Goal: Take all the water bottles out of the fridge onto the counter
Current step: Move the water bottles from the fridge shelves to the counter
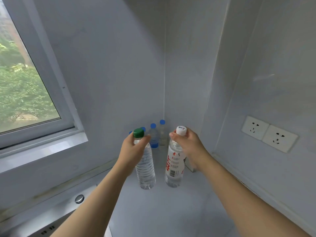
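My left hand (132,147) grips the neck of a clear water bottle with a green cap (145,170), whose base is on or just above the white counter (153,211). My right hand (188,144) holds the neck of a white-capped bottle with a red-and-white label (174,168), upright beside it. Behind them, in the corner, stand several blue-capped bottles (153,135), partly hidden by my left hand. The fridge is out of view.
A window (25,86) with a deep sill is on the left wall. A sink edge with a metal plug (79,198) lies at the lower left. Two wall sockets (269,133) sit on the right wall. Walls close the corner behind the bottles.
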`<state>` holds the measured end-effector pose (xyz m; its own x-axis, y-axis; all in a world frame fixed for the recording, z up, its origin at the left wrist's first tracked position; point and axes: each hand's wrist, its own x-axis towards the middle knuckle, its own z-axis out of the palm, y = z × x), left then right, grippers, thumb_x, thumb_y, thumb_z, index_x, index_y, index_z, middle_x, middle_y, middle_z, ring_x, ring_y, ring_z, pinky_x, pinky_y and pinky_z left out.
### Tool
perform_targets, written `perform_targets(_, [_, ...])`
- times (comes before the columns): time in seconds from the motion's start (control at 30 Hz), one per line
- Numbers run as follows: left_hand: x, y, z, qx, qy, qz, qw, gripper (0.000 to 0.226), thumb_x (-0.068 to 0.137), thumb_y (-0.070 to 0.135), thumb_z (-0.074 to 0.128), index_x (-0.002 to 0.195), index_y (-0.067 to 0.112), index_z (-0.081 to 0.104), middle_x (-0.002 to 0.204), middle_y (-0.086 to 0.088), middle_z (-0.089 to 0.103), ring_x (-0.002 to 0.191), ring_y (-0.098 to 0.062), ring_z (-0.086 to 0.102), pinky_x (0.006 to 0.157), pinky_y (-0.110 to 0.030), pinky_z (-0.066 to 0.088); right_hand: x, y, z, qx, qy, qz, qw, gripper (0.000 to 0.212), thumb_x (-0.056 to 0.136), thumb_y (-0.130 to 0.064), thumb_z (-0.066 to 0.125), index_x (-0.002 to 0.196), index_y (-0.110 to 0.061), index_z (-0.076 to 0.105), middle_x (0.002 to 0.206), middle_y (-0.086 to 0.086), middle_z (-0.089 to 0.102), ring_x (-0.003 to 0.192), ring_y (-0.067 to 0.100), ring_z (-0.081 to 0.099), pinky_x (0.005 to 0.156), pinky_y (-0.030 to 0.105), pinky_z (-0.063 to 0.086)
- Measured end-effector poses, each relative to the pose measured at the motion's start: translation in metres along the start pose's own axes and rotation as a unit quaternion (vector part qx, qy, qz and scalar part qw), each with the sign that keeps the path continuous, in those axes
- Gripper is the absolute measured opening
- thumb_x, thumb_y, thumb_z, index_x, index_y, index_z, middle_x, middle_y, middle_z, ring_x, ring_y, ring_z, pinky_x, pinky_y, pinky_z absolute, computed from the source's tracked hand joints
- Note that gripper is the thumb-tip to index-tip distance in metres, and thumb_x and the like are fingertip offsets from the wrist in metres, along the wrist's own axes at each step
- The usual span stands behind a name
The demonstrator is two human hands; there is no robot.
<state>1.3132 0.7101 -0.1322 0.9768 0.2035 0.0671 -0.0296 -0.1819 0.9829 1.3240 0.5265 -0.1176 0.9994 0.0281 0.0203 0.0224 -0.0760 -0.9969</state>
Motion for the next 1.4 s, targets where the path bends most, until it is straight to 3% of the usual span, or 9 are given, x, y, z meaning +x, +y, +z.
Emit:
perform_targets(0.2, [0.034, -0.034, -0.047, -0.009, -0.058, -0.029, 0.998, 0.009, 0.092, 0.033, 0.065, 0.099, 0.027, 0.064, 0.096, 0.012, 0.066, 0.091, -0.006, 0.059, 0.072, -0.022, 0.043, 0.041, 0.026, 0.059, -0.003, -0.031, 0.034, 0.999, 0.009, 0.092, -0.025, 0.064, 0.094, -0.019, 0.058, 0.086, -0.004, 0.061, 0.079, 0.011, 0.056, 0.072, 0.024, 0.045])
perform_targets(0.33, [0.051, -0.07, -0.087, 0.015, -0.068, -0.066, 0.995, 0.012, 0.093, 0.034, 0.063, 0.1, 0.025, 0.063, 0.089, 0.009, 0.064, 0.08, -0.007, 0.055, 0.069, -0.026, 0.044, 0.066, 0.056, 0.105, -0.018, -0.055, 0.061, 0.996, 0.008, 0.094, -0.027, 0.061, 0.098, -0.022, 0.055, 0.092, -0.005, 0.06, 0.087, 0.012, 0.055, 0.078, 0.026, 0.045])
perform_targets(0.47, [0.069, -0.107, -0.128, 0.012, -0.032, -0.112, 0.993, 0.012, 0.093, 0.037, 0.063, 0.101, 0.028, 0.063, 0.095, 0.005, 0.064, 0.085, -0.012, 0.056, 0.073, -0.032, 0.046, 0.087, 0.089, 0.156, -0.046, -0.047, 0.08, 0.995, 0.016, 0.092, -0.033, 0.062, 0.102, -0.022, 0.056, 0.096, -0.006, 0.061, 0.088, 0.007, 0.056, 0.076, 0.024, 0.044])
perform_targets(0.67, [0.095, -0.152, -0.16, -0.027, 0.017, -0.152, 0.988, 0.012, 0.091, 0.036, 0.066, 0.1, 0.028, 0.064, 0.099, 0.004, 0.065, 0.088, -0.013, 0.057, 0.075, -0.034, 0.046, 0.122, 0.118, 0.214, -0.102, -0.017, 0.074, 0.992, 0.021, 0.085, -0.026, 0.071, 0.1, -0.014, 0.062, 0.09, -0.008, 0.062, 0.083, 0.006, 0.056, 0.071, 0.017, 0.043])
perform_targets(0.83, [0.116, -0.18, -0.167, -0.025, 0.028, -0.167, 0.985, 0.01, 0.091, 0.036, 0.066, 0.099, 0.03, 0.064, 0.096, 0.01, 0.065, 0.086, -0.007, 0.056, 0.074, -0.032, 0.045, 0.16, 0.136, 0.247, -0.185, -0.027, 0.059, 0.981, 0.018, 0.081, -0.026, 0.074, 0.078, -0.023, 0.056, 0.078, -0.007, 0.06, 0.074, 0.009, 0.053, 0.062, 0.023, 0.043])
perform_targets(1.07, [0.142, -0.204, -0.163, 0.01, -0.004, -0.136, 0.991, 0.008, 0.091, 0.033, 0.066, 0.097, 0.029, 0.063, 0.081, 0.023, 0.065, 0.066, 0.011, 0.053, 0.065, -0.022, 0.042, 0.192, 0.15, 0.276, -0.197, 0.008, 0.012, 0.98, 0.011, 0.086, -0.013, 0.061, 0.09, -0.02, 0.054, 0.075, -0.012, 0.055, 0.071, 0.005, 0.051, 0.056, 0.009, 0.036])
perform_targets(1.17, [0.151, -0.214, -0.16, 0.02, 0.003, -0.113, 0.993, 0.007, 0.091, 0.032, 0.067, 0.096, 0.03, 0.062, 0.089, 0.017, 0.065, 0.08, 0.003, 0.057, 0.074, -0.021, 0.045, 0.2, 0.153, 0.28, -0.229, -0.013, -0.009, 0.973, 0.021, 0.087, -0.01, 0.056, 0.106, -0.019, 0.054, 0.089, -0.011, 0.055, 0.082, 0.007, 0.051, 0.062, 0.005, 0.035])
perform_targets(1.3, [0.162, -0.22, -0.153, 0.022, 0.022, -0.095, 0.995, 0.007, 0.091, 0.031, 0.067, 0.094, 0.03, 0.061, 0.09, 0.016, 0.066, 0.086, 0.001, 0.058, 0.08, -0.02, 0.044, 0.205, 0.152, 0.274, -0.205, -0.042, -0.005, 0.978, 0.044, 0.09, -0.011, 0.058, 0.132, -0.018, 0.051, 0.126, -0.009, 0.055, 0.116, 0.006, 0.05, 0.096, 0.017, 0.037])
perform_targets(1.4, [0.172, -0.221, -0.145, 0.022, 0.053, -0.101, 0.993, 0.009, 0.091, 0.032, 0.067, 0.095, 0.034, 0.059, 0.095, 0.017, 0.066, 0.095, 0.002, 0.059, 0.08, -0.021, 0.042, 0.197, 0.15, 0.261, -0.2, -0.025, -0.03, 0.979, 0.044, 0.094, -0.014, 0.055, 0.137, -0.018, 0.049, 0.137, -0.009, 0.052, 0.128, 0.004, 0.044, 0.103, 0.015, 0.031])
